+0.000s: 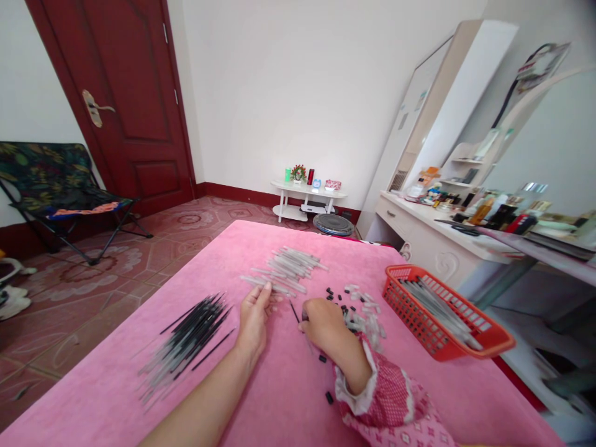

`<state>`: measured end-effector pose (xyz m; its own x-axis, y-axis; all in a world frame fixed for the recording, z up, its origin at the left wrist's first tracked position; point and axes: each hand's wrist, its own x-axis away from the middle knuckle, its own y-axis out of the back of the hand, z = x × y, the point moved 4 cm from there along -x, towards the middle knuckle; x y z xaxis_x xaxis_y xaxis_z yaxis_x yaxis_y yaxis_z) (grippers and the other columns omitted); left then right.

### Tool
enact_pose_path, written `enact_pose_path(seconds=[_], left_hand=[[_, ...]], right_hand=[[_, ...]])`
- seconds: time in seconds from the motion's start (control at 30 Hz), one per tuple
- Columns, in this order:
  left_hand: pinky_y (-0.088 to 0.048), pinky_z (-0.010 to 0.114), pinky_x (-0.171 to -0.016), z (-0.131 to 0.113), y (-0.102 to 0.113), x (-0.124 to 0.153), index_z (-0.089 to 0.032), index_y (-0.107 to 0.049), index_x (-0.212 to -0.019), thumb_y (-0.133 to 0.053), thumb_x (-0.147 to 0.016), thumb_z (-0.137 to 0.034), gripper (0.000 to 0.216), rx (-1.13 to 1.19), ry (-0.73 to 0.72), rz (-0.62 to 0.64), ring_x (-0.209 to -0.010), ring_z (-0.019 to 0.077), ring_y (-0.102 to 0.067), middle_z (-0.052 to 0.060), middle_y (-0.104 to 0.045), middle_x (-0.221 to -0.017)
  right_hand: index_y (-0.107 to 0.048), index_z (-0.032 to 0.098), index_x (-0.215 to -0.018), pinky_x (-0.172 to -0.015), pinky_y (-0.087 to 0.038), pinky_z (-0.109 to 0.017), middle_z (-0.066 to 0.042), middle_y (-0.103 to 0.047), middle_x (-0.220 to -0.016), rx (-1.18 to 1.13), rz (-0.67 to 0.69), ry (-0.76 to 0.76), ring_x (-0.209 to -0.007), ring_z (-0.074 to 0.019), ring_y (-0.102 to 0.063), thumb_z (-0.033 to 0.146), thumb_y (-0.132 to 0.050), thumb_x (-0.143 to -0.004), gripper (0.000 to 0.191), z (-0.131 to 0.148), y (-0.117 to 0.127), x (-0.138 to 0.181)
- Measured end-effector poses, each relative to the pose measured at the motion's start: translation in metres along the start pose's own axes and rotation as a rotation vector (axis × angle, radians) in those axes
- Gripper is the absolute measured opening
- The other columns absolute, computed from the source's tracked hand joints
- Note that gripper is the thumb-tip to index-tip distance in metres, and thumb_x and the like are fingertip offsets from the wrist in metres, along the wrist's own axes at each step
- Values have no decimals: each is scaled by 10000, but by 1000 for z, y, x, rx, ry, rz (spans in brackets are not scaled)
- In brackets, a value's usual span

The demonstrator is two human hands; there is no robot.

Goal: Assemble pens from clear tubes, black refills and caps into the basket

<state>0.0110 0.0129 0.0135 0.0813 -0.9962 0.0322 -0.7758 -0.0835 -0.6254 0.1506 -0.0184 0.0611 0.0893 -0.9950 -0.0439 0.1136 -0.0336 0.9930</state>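
On the pink cloth (288, 397) my left hand (254, 316) lies palm down, its fingertips touching the near end of a pile of clear pen barrels (286, 268). My right hand (326, 323) is closed in a pinch on a thin black refill (294, 311) that sticks out toward the left hand. A heap of black refills (190, 338) lies to the left of my left arm. Small black caps and clear pieces (361, 307) are scattered just right of my right hand.
A red plastic basket (484, 347) holding finished pens sits at the cloth's right edge. Beyond stand a white dressing table with bottles (447, 230), a small white side table (307, 195), a folding chair (56, 186) and a red door (125, 93).
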Motion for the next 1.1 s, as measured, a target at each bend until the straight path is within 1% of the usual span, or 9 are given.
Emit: enact_pose_path(seconds=[0.13,0.23,0.37,0.5,0.63,0.73,0.8,0.9,1.1], left_hand=[[-381,182,-502,1,0,0,-134,-594,-823,-680,-687,-375,289,-24,4,-14,-600,104,-590,17,-652,-704],[-382,178,-505,1,-1,0,-129,-596,-825,-660,-714,-365,268,-57,-4,7,-601,96,-582,23,-650,-708],[-388,179,-510,1,0,-1,-129,-599,-839,-666,-711,-357,270,-66,-5,12,-598,94,-575,22,-643,-702],[-387,179,-495,2,1,-1,-121,-604,-909,-691,-683,-355,336,-44,0,-3,-585,92,-570,28,-640,-716],[-399,177,-499,3,3,-1,-123,-599,-930,-686,-692,-343,336,-37,-1,-6,-588,94,-581,29,-641,-714],[-412,170,-505,1,3,-1,-139,-591,-902,-683,-701,-322,287,2,0,-20,-606,96,-599,17,-640,-710],[-425,167,-511,-1,3,-2,-146,-584,-865,-692,-694,-305,257,46,15,-33,-622,101,-613,9,-637,-706],[-445,167,-516,-3,2,-4,-145,-578,-818,-701,-685,-282,227,111,46,-44,-626,107,-624,4,-634,-688],[-470,171,-501,-3,4,-5,-137,-590,-809,-686,-700,-218,166,222,88,-52,-589,101,-620,12,-639,-691]], right_hand=[[-683,179,-804,-675,-450,-299,-114,-689,-875,60,26,-17,-838,-251,-638,294,-612,-698,173,0,0,-1],[-684,165,-863,-702,-464,-324,-126,-686,-901,69,37,-14,-864,-268,-635,291,-582,-715,219,4,-3,0],[-684,159,-890,-690,-468,-333,-133,-686,-893,71,44,-26,-854,-273,-638,212,-530,-731,228,8,-9,2],[-691,154,-847,-673,-447,-310,-136,-686,-875,29,19,-48,-839,-261,-638,154,-511,-700,232,5,-9,2],[-688,182,-780,-651,-407,-272,-91,-691,-814,-117,-72,-51,-803,-219,-625,162,-515,-658,213,-6,5,-1],[-680,196,-726,-580,-365,-233,-46,-685,-736,-248,-84,-43,-703,-166,-607,165,-502,-645,198,-14,20,-4],[-673,191,-709,-537,-339,-213,-26,-676,-697,-345,-67,3,-644,-137,-589,167,-496,-643,190,-17,29,-4],[-672,179,-711,-504,-326,-195,-8,-663,-647,-465,-3,92,-582,-114,-566,174,-496,-647,187,-18,39,-2],[-683,159,-702,-497,-334,-182,-12,-659,-629,-514,77,195,-571,-109,-558,153,-498,-630,199,-17,55,7]])
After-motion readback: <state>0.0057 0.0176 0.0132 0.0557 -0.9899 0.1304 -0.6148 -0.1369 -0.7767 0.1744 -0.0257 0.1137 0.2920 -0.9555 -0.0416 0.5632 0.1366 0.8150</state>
